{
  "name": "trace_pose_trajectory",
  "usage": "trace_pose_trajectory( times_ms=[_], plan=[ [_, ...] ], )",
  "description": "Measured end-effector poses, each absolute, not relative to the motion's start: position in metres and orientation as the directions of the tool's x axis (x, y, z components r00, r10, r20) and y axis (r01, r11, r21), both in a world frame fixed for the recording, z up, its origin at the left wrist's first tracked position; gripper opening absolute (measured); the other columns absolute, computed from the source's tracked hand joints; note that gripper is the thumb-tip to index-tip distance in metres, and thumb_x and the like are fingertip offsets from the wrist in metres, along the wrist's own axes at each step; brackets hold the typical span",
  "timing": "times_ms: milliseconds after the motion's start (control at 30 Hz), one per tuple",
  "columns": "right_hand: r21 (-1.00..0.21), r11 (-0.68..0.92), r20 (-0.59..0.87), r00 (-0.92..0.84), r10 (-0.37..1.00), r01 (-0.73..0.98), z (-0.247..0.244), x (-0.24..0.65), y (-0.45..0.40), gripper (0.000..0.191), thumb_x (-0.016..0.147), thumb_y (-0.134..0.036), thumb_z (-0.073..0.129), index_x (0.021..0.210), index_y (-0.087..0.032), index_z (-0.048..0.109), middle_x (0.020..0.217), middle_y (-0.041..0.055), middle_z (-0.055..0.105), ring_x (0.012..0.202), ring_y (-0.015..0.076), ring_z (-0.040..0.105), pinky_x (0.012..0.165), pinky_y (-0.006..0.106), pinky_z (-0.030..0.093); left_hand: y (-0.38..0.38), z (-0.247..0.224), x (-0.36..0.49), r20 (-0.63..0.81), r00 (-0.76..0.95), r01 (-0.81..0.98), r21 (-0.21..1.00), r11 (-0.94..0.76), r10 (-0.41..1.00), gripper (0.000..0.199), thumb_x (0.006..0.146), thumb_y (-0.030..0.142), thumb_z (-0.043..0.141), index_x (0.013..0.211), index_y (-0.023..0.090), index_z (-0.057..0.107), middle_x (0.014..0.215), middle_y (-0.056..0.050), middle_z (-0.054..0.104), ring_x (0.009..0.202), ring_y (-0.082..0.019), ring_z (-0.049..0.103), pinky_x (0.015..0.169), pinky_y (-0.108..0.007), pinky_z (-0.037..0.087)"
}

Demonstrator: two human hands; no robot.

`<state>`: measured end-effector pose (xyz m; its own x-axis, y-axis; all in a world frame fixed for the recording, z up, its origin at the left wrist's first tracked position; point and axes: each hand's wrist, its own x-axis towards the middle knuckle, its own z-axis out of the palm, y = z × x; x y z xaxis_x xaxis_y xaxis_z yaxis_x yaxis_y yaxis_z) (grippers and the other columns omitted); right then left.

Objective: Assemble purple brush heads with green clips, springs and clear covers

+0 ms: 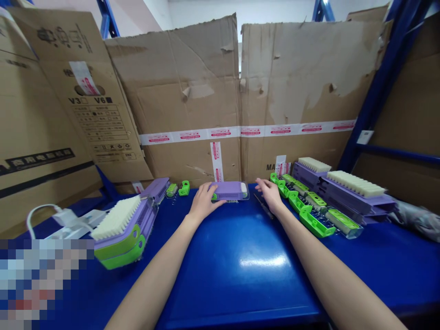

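Note:
My left hand (203,201) grips the left end of a purple plastic housing (228,190) at the back of the blue table, thumb in front and fingers over the top. The housing has a pale end piece on its right, a bit of green by my fingers and bristles along its lower edge. My right hand (270,195) hovers right of the housing, apart from it, fingers slightly bent and parted, with nothing visible in them. Below it a dark thin screwdriver (264,207) lies on the blue table (240,284).
Right: green brackets (309,217), green-topped clear parts (343,222), and purple housings with cream bristles (357,183). Left: a purple and green brush unit (120,229), a green bracket (184,188) and a white power strip (79,224). Cardboard sheets (185,101) wall off the back.

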<state>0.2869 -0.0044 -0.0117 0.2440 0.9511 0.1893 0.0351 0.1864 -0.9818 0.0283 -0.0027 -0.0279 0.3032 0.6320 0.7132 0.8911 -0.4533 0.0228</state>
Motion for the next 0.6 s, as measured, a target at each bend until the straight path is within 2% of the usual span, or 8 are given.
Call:
trace_pose_trajectory(
  times_ms=[100, 200, 333, 467, 600],
  plan=[
    [-0.881, 0.261, 0.362, 0.206, 0.909, 0.395, -0.018, 0.286, -0.002, 0.039, 0.076, -0.050, 0.056, 0.094, -0.018, 0.069, 0.090, 0.0087, 0.069, 0.089, 0.0237, 0.062, 0.081, 0.035, 0.045, -0.011, -0.022, 0.037, 0.667, 0.421, 0.843, -0.037, -0.537, 0.615, 0.060, 0.073, 0.056, 0.065, 0.119, 0.018, 0.053, 0.123, -0.014, 0.054, 0.113, -0.029, 0.050, 0.093, -0.044, 0.046],
    [-0.817, 0.253, 0.350, 0.097, 0.932, 0.519, -0.023, 0.284, 0.002, 0.037, 0.079, -0.047, 0.054, 0.101, -0.021, 0.068, 0.104, 0.0083, 0.068, 0.103, 0.0262, 0.059, 0.093, 0.040, 0.040, -0.018, -0.018, 0.043, 0.659, 0.437, 0.826, -0.024, -0.564, 0.612, 0.068, 0.069, 0.061, 0.065, 0.119, 0.017, 0.052, 0.123, -0.015, 0.053, 0.111, -0.030, 0.049, 0.093, -0.045, 0.045],
    [-0.866, 0.274, 0.319, 0.040, 0.947, 0.419, -0.024, 0.282, 0.005, 0.039, 0.079, -0.041, 0.053, 0.108, -0.018, 0.065, 0.109, 0.0096, 0.067, 0.098, 0.0229, 0.061, 0.087, 0.035, 0.044, -0.020, -0.017, 0.044, 0.697, 0.376, 0.801, 0.087, -0.592, 0.611, 0.075, 0.065, 0.063, 0.068, 0.122, 0.019, 0.049, 0.123, -0.012, 0.053, 0.112, -0.029, 0.048, 0.096, -0.045, 0.043],
    [-0.917, 0.285, 0.303, 0.022, 0.953, 0.279, -0.021, 0.281, 0.003, 0.045, 0.075, -0.040, 0.056, 0.111, -0.014, 0.062, 0.093, 0.0094, 0.069, 0.082, 0.0213, 0.063, 0.074, 0.033, 0.048, -0.020, -0.017, 0.045, 0.703, 0.321, 0.782, 0.180, -0.597, 0.634, 0.070, 0.066, 0.059, 0.069, 0.121, 0.020, 0.047, 0.116, -0.010, 0.056, 0.108, -0.026, 0.051, 0.094, -0.043, 0.044],
    [-0.924, 0.334, 0.349, 0.056, 0.935, 0.188, -0.020, 0.282, 0.004, 0.049, 0.071, -0.040, 0.059, 0.113, -0.016, 0.061, 0.082, 0.0052, 0.068, 0.074, 0.0194, 0.060, 0.068, 0.031, 0.047, -0.022, -0.016, 0.048, 0.716, 0.344, 0.788, 0.132, -0.601, 0.608, 0.072, 0.066, 0.054, 0.072, 0.122, 0.017, 0.045, 0.114, -0.012, 0.051, 0.108, -0.028, 0.050, 0.093, -0.044, 0.044]
  ],
)
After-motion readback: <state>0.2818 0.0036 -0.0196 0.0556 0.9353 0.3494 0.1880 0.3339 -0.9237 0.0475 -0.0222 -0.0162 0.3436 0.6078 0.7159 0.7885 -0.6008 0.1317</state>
